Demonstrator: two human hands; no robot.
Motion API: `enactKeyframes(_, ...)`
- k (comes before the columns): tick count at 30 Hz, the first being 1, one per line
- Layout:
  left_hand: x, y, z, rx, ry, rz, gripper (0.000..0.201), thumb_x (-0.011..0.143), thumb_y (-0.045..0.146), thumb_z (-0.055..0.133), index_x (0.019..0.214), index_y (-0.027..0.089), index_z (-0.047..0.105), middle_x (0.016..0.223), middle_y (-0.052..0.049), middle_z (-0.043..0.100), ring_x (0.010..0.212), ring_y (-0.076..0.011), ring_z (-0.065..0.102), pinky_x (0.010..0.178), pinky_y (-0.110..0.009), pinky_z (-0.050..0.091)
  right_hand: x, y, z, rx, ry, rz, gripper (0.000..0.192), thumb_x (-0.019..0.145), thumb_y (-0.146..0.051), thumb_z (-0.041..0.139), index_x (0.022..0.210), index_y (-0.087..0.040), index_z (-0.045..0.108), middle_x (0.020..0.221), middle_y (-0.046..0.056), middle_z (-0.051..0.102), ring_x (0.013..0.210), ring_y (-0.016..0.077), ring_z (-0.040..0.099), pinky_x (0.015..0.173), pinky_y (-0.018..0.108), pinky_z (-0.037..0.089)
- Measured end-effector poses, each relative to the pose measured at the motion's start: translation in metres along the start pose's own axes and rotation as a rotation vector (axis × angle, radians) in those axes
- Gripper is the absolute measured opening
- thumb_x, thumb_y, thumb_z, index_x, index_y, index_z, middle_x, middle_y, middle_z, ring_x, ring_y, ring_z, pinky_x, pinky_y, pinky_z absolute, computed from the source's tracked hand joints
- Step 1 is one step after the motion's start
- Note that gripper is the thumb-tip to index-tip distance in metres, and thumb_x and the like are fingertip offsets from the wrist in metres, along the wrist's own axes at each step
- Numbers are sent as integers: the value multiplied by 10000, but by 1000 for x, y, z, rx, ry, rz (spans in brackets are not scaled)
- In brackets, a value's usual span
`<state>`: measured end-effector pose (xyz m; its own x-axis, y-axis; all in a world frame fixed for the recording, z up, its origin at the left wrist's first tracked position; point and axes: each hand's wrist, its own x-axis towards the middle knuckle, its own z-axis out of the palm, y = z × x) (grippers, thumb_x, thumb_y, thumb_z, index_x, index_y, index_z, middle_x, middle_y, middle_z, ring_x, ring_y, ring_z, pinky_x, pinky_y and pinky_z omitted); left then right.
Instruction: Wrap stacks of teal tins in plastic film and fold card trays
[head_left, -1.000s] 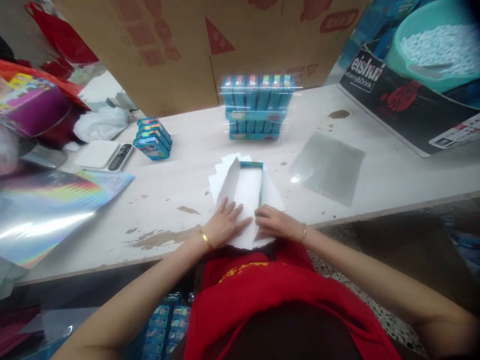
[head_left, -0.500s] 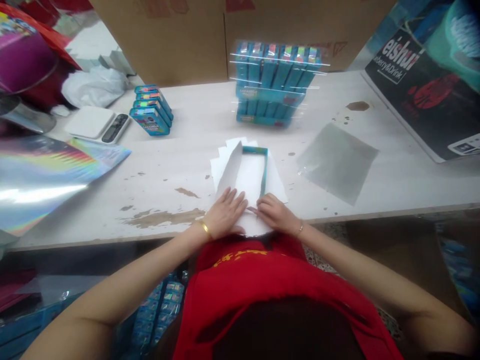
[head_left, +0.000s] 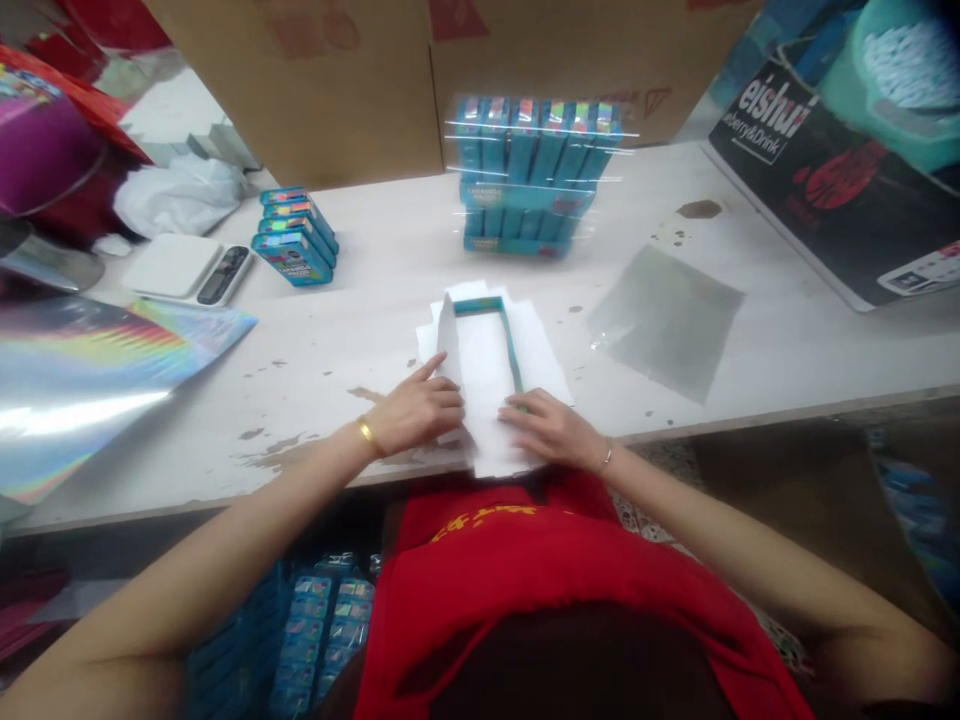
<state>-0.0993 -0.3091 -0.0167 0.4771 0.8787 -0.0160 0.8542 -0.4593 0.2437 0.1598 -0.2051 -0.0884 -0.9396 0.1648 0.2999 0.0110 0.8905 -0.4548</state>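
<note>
White paper sheet [head_left: 487,375] sits at the near edge of the table [head_left: 375,300], wrapped partway round a teal box [head_left: 512,340], left flap standing up, right side lying flat. More white sheets fanned out underneath. Left hand [head_left: 416,412] pressed against the raised flap from outside, index finger stretched along the fold, other fingers curled, not really pinching anything. Right hand [head_left: 544,430] laid flat on the near end of the sheet, fingers spread, pinning it down, nothing gripped. Gold bangle on the left wrist, thin bracelet on the right.

Further back, tall stack of teal boxes [head_left: 536,175] shrink-wrapped, standing in front of a cardboard carton [head_left: 360,90]. Small stack of the same boxes [head_left: 294,238] off to the left, just beside a white scale [head_left: 184,268]. Grey film square [head_left: 664,320] lying flat to the right, well apart from the hands. Holographic foil [head_left: 82,380] spread over the far left. Dark printed box [head_left: 825,190] at the right edge.
</note>
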Motion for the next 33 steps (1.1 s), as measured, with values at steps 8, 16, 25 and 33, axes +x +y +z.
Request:
enactKeyframes(8,6,27,22,-20,129,-153,274,881,258,440,672,195,604,650,4,587,755,-156,475,1119,-529,138,-17,-10,0,-97,-155,-12,898,809,-605,545,1452,-73,213,1428,215,359,1303,325,321,1064,511,325)
enactKeyframes(16,3,35,-1,-192,251,-176,226,875,254,456,715,205,609,748,1,639,988,-188,506,1125,-560,30,-14,-21,-10,7,-55,4,990,789,-583,589,1485,-119,60,1443,208,298,1314,324,306,1040,508,366)
enactKeyframes(25,5,43,27,-47,98,-236,254,889,244,428,692,171,571,717,-45,588,844,-211,472,945,-476,325,-11,-4,5,-59,-81,-110,806,868,-521,512,1462,-97,169,1255,194,478,1155,310,432,971,501,413)
enactKeyframes(33,11,38,3,-124,104,-170,266,891,266,444,681,169,576,691,-33,585,790,-190,444,806,-370,343,-6,-17,-4,-21,-32,-77,891,847,-528,546,1477,-90,93,1268,203,473,1119,308,442,964,485,422)
